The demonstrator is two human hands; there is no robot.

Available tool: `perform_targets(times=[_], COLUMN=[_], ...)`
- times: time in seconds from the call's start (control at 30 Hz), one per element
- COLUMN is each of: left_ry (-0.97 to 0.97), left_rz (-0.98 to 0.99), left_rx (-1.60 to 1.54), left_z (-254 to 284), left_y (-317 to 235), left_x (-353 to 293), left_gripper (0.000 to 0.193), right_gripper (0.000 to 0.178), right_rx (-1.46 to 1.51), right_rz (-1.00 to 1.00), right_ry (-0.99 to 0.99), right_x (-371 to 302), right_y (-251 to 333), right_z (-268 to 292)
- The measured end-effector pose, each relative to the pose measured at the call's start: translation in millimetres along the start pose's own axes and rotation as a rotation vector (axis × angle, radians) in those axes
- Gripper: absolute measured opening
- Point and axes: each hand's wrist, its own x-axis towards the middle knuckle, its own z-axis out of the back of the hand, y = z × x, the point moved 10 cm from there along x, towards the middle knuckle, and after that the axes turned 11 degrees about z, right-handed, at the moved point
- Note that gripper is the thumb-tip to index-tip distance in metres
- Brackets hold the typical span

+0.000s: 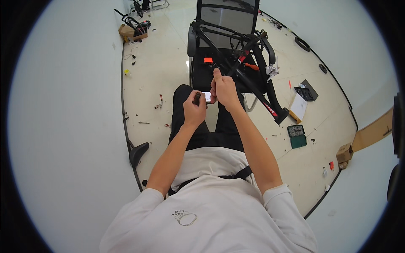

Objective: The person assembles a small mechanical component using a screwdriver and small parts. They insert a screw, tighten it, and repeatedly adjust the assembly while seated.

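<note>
- The left hand [194, 113] is curled nearly closed around a short dark cylindrical piece [197, 99], whose end shows between thumb and fingers; the exact kind of part cannot be told.
- The right hand [225, 91] is just beside it, fingers folded in and thumb extended toward the chair; whether it grips anything is hidden by the hand itself.
- The dark piece is above the person's lap, between the black-trousered knees and near the front edge of the black seat [199, 79].
- Beyond the hands, a black bicycle frame [273, 95] with red markings lies across the mesh-backed office chair [228, 20].
- An orange-red block [208, 60] and an orange-handled tool [252, 66] are on the seat, the tool near the frame tubes.
</note>
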Motion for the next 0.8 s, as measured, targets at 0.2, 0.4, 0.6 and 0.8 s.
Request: perform_targets(times=[0.2,0.4,0.6,0.8], left_ry=[0.013,0.411,0.749,0.812], left_rz=[-0.099,0.46,0.773,0.929], left_rx=[0.173,-0.343,-0.954,-1.09], left_z=[4.1,-26.6,-53.9,-65.5], left_y=[-4.1,3.2,-67.9,-86.5], left_x=[-3.5,-29.6,-81.7,-100.2], left_gripper=[0.015,0.025,0.032,0.034], right_gripper=[0.061,0.064,0.04,0.016], right_rx=[0.119,0.179,0.262,-0.01], right_rz=[-0.253,-0.201,0.154,0.547], right_ry=[0.008,0.168,0.138,-0.021], right_x=[-5.4,-24.9,-50.9,-72.8], right_y=[-33.8,12.6,105.7,157.6], right_z=[-1.1,1.9,26.2,54.1])
